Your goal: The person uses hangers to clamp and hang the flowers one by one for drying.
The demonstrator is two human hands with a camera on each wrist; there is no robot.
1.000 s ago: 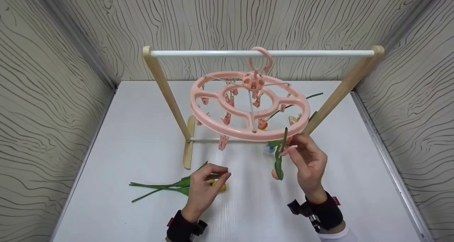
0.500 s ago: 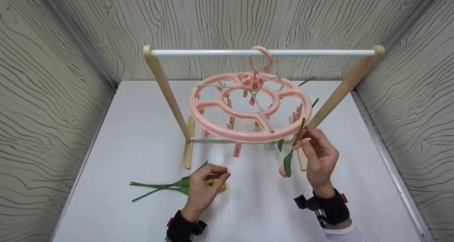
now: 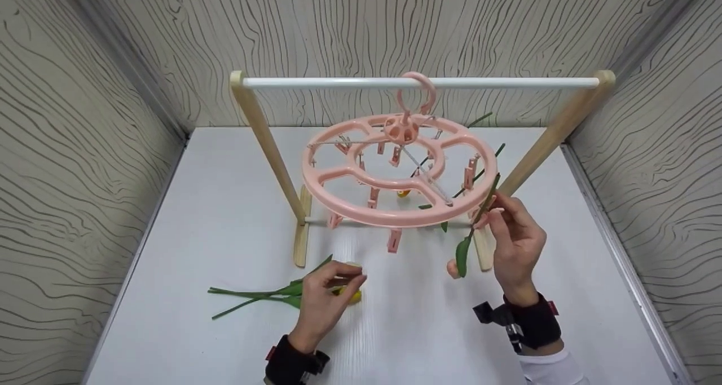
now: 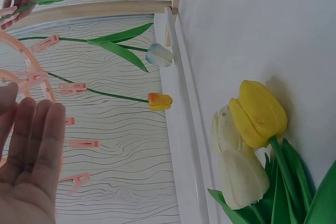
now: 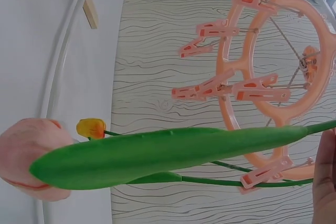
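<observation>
Pinching a pink tulip (image 3: 461,255) stem at the hanger (image 3: 398,173) rim's 4 o'clock, the right hand (image 3: 516,244) risks swinging the hanger and missing a clip. The left hand (image 3: 324,300), fingers loosely curled, rests over tulips (image 3: 271,296) on the table (image 3: 225,176).

no readable text, labels, brands or numbers anywhere

A flat white table (image 3: 214,204) carries a wooden rack's flat feet (image 3: 300,235), and green-stemmed yellow and white tulips (image 3: 265,297) lying under the left hand (image 3: 326,297).
</observation>
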